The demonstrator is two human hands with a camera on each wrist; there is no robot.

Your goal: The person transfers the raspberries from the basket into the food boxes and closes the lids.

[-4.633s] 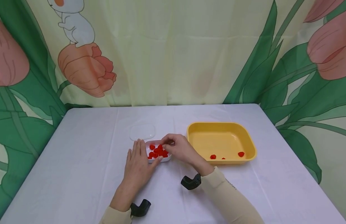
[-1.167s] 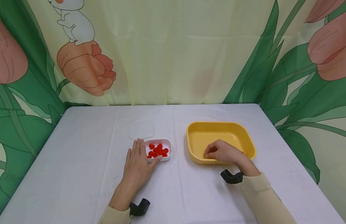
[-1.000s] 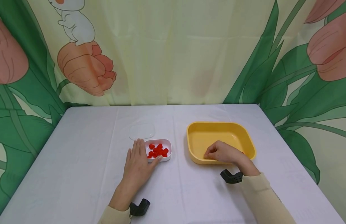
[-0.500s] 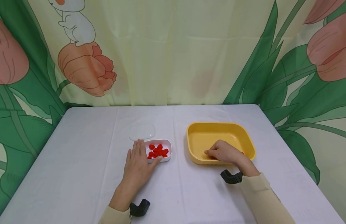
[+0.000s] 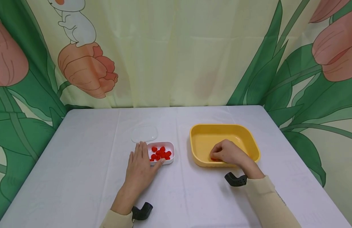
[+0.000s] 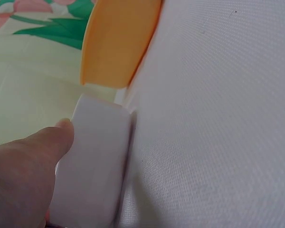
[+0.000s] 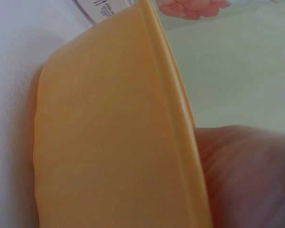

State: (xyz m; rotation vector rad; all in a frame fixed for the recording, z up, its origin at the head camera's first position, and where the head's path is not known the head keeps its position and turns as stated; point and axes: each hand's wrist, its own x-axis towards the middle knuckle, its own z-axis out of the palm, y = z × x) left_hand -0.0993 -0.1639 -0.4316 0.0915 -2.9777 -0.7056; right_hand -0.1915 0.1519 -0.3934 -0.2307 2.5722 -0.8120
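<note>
My left hand [image 5: 140,169] lies with straight fingers along the left side of a small white box [image 5: 171,161], its thumb on the near rim. Several small red rounded pieces [image 5: 158,153] sit in that box. In the left wrist view the thumb [image 6: 52,142] touches the white wall [image 6: 92,156]. My right hand [image 5: 228,153] reaches over the near rim of a yellow tray [image 5: 201,136], fingers curled and pinching at its floor. A red piece [image 5: 215,159] shows under those fingertips, partly hidden. From the right wrist view, the tray wall [image 7: 109,123] hides the fingertips.
A clear lid [image 5: 144,133] lies flat behind the white box. White cloth covers the table [image 5: 79,164], and a printed curtain [image 5: 170,57] hangs behind it. Both wrists carry black camera mounts [image 5: 142,211].
My right hand has gone from the white box to the yellow tray. Over the last half second it rises slightly, and red now shows below its fingertips. My left hand stays put.
</note>
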